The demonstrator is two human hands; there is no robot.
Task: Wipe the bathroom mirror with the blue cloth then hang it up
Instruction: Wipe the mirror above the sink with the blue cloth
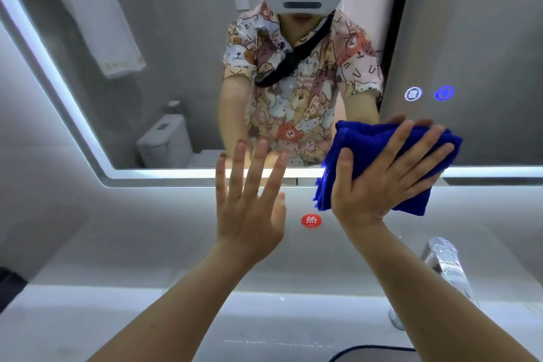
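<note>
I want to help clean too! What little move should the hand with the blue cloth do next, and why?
Probably slide the right hand upward across the mirror. The folded blue cloth is pressed flat at the mirror's bottom edge, so most of the glass above looks not yet reached. The left hand is open and empty, fingers spread near that edge.
</note>
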